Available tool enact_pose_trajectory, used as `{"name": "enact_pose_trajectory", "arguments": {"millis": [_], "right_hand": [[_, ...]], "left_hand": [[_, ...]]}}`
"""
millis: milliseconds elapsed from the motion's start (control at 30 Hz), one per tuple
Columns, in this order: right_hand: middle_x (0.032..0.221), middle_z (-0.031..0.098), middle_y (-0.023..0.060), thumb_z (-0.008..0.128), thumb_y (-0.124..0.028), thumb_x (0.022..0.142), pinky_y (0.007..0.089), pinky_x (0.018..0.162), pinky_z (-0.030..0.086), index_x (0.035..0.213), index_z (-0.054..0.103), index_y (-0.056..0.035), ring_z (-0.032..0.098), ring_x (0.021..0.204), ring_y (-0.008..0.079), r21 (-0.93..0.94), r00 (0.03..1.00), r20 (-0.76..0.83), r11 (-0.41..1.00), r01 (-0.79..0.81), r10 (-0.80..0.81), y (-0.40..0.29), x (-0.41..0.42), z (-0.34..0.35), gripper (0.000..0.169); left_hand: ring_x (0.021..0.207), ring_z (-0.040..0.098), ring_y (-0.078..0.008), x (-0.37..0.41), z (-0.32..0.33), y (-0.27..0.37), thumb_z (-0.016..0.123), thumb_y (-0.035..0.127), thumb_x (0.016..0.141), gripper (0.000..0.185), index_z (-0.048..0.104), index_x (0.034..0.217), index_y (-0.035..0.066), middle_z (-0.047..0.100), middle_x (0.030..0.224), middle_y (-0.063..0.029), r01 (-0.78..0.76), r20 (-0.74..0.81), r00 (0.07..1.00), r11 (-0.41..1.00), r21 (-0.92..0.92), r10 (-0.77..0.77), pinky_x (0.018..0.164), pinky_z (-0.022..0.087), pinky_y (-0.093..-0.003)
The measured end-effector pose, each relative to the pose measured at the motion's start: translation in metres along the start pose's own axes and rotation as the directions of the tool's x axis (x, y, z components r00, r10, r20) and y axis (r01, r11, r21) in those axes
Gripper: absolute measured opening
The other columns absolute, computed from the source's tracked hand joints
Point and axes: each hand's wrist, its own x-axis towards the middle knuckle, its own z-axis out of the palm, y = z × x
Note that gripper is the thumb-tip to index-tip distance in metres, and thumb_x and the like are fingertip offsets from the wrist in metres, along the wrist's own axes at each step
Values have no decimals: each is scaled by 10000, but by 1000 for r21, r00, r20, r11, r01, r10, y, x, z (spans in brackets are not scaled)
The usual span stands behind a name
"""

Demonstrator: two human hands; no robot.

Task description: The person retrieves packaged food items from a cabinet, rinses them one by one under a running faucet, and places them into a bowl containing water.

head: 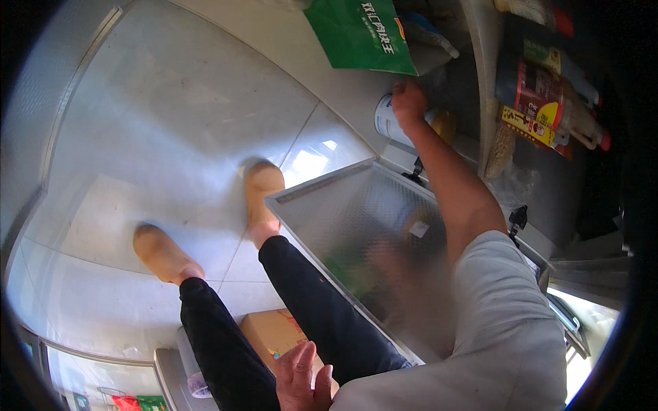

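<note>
My right hand (409, 103), its fingers curled, reaches into a low cabinet beside a white canister (388, 119). The hand covers part of the canister, so whether it grips it is unclear. A green carton or bag (365, 38) bearing white writing is just above the hand. Close behind the canister is a yellowish container (443, 126), partly hidden by my wrist. My left hand (303, 375) is near my thighs with nothing in it, the thumb apart from the fingers. Under my right arm, a textured glass cabinet door (380, 221) with a metal frame stands open.
Sauce bottles (540, 97) and a bag of beans or nuts (499, 149) sit on the cabinet shelf (478, 77). Black hinges (517, 218) hold the door. Behind my legs are a cardboard box (275, 334) and a clear plastic container (191, 365). Pale tiles (154, 128) cover the floor.
</note>
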Motion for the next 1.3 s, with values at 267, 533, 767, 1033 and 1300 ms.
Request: {"name": "enact_pose_trajectory", "arguments": {"millis": [267,533,767,1033,1300], "right_hand": [[1045,584,241,556,-163,815,465,875,426,1039,580,27,535,995,415,98,993,-115,995,-6,18,-28,-57,54,294],[1008,637,148,530,-202,847,389,749,486,981,616,-48,612,947,285,-60,898,-385,977,206,-213,62,100,77,222],[981,643,149,524,-199,837,393,742,489,959,623,-47,619,920,290,-72,979,26,977,-201,203,77,127,71,218],[949,649,150,518,-195,825,397,734,492,932,632,-45,627,889,297,-31,966,41,967,-253,255,74,115,78,217],[918,656,152,512,-191,813,401,725,495,906,640,-44,635,858,303,28,960,59,961,-276,274,56,107,22,217]], "left_hand": [[1039,562,-299,4,-64,5,576,116,887,330,530,1181,-25,578,1148,-185,227,-189,950,964,-135,-250,910,444,-375],[965,566,-220,11,-120,-11,527,293,933,347,567,1118,2,598,1068,-127,177,95,761,65,-982,-641,856,473,-363],[994,549,-215,36,-123,-12,564,280,913,295,576,1078,36,590,1072,-109,226,144,808,75,-971,-571,874,446,-371],[988,551,-209,50,-121,-5,565,256,914,272,567,1077,39,587,1058,-101,246,136,816,124,-961,-562,863,448,-363],[955,561,-196,41,-117,6,557,220,923,262,561,1097,25,593,1013,-98,314,172,757,119,-942,-631,845,447,-343]]}}
